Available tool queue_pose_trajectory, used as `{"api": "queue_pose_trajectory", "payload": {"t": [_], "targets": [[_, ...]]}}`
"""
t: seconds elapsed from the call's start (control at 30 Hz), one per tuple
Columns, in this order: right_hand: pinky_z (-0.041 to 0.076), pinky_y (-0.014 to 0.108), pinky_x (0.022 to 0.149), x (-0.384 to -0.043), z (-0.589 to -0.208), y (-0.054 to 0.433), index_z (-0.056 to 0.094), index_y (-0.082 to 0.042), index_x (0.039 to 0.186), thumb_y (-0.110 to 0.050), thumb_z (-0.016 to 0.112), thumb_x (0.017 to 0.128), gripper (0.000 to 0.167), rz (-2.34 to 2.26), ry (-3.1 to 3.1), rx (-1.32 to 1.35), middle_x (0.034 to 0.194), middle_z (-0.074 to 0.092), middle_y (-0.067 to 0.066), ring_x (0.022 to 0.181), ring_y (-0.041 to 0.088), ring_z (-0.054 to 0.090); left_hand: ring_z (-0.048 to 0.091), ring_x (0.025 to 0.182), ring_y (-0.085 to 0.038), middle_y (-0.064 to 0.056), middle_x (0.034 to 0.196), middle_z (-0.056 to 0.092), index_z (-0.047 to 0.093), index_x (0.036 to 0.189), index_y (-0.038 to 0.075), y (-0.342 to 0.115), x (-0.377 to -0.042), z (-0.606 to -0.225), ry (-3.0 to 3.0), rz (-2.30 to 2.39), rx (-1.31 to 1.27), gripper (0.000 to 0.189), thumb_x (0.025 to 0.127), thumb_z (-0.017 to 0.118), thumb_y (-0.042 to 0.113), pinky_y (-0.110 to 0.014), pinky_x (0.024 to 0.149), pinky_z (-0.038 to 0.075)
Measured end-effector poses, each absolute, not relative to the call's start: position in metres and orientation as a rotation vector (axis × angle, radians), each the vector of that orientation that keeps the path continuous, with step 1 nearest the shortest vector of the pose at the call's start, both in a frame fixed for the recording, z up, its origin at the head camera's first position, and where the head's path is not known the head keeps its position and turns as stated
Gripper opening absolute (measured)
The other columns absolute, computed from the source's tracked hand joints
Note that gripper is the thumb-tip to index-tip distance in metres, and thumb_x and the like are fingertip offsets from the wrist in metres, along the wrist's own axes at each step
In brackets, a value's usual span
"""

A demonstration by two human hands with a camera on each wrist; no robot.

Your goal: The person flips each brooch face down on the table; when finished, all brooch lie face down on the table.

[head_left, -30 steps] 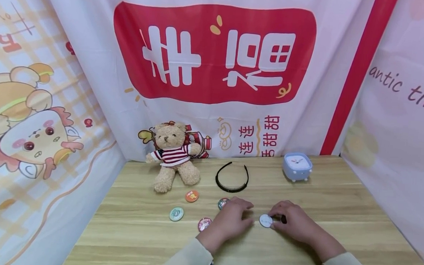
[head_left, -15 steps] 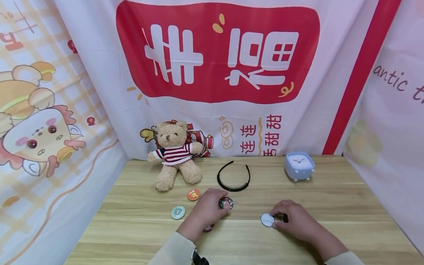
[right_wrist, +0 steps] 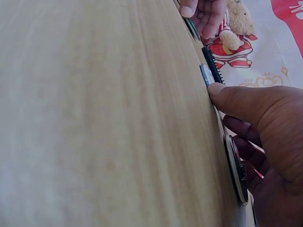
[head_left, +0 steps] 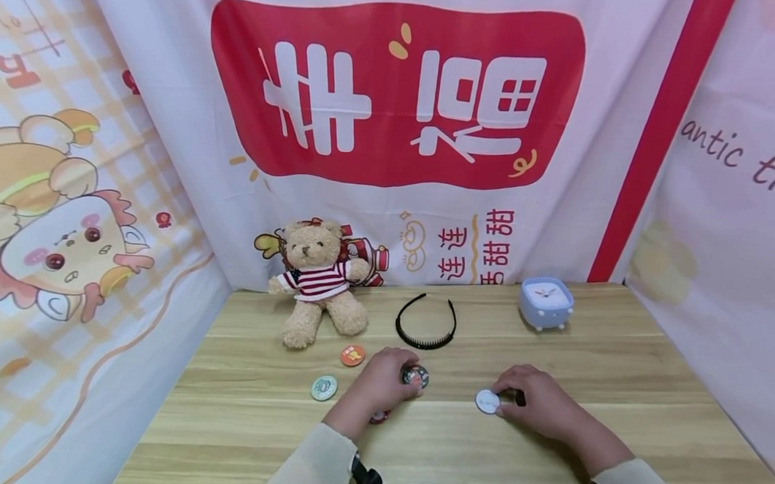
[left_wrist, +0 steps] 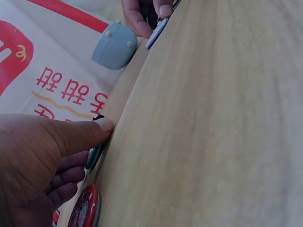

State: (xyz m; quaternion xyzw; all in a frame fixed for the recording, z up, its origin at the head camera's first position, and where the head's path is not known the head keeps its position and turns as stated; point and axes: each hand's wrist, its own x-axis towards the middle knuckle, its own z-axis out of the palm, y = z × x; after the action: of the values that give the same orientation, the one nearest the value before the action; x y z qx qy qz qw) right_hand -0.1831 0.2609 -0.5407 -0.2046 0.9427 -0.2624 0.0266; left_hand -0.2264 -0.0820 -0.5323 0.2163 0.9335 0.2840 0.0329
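My left hand (head_left: 383,382) pinches a dark round badge (head_left: 418,377) with a colourful print by its edge, at the tabletop. Partly hidden below that wrist lies a red badge (head_left: 380,416), seen larger in the left wrist view as a red badge (left_wrist: 86,208). My right hand (head_left: 540,405) holds a white round badge (head_left: 487,401) between thumb and fingers, close to the wood. Under the right palm is another dark badge (right_wrist: 235,168), mostly hidden from the head view. An orange badge (head_left: 352,355) and a mint-green badge (head_left: 323,388) lie left of my left hand.
A teddy bear (head_left: 319,282) in a striped shirt sits at the back left. A black toothed headband (head_left: 424,343) lies behind my hands, and a blue clock (head_left: 546,304) stands at the back right. Printed cloth (head_left: 388,227) hangs along the table's back and sides.
My left hand has moved left from beside the white badge and taken hold of the dark printed badge, then shifted it very slightly. My right hand stays with the white badge.
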Motion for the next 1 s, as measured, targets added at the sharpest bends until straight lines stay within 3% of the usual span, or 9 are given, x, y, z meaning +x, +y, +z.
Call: {"api": "queue_pose_trajectory", "payload": {"t": [0.57,0.8,1.0], "targets": [[0.055,0.057,0.111,-0.18,-0.539,0.258,0.08,-0.034,0.114,-0.031,0.089,0.093,0.023,-0.842,2.892,-0.562,0.122,0.072,-0.011,0.123,0.022,0.066,0.066,0.126,-0.019,-0.002,0.133,0.074,0.074,0.134,0.013,-0.051,-0.202,-0.535,2.843,0.779,0.881,0.056,0.086,0.093,0.035,-0.037,0.115,0.054],[0.055,0.056,0.111,-0.181,-0.539,0.258,0.079,-0.034,0.115,-0.029,0.088,0.094,0.023,-0.847,2.887,-0.554,0.122,0.072,-0.011,0.123,0.021,0.065,0.066,0.115,-0.011,0.006,0.119,0.076,0.077,0.121,0.02,-0.05,-0.2,-0.536,2.815,0.834,0.905,0.044,0.084,0.095,0.036,-0.034,0.108,0.056],[0.055,0.056,0.111,-0.181,-0.539,0.258,0.079,-0.035,0.114,-0.03,0.088,0.093,0.023,-0.849,2.884,-0.546,0.121,0.072,-0.011,0.122,0.02,0.065,0.067,0.115,-0.01,0.009,0.116,0.077,0.081,0.11,0.023,-0.054,-0.201,-0.54,2.839,0.846,0.915,0.029,0.087,0.093,0.034,-0.034,0.107,0.057]]}}
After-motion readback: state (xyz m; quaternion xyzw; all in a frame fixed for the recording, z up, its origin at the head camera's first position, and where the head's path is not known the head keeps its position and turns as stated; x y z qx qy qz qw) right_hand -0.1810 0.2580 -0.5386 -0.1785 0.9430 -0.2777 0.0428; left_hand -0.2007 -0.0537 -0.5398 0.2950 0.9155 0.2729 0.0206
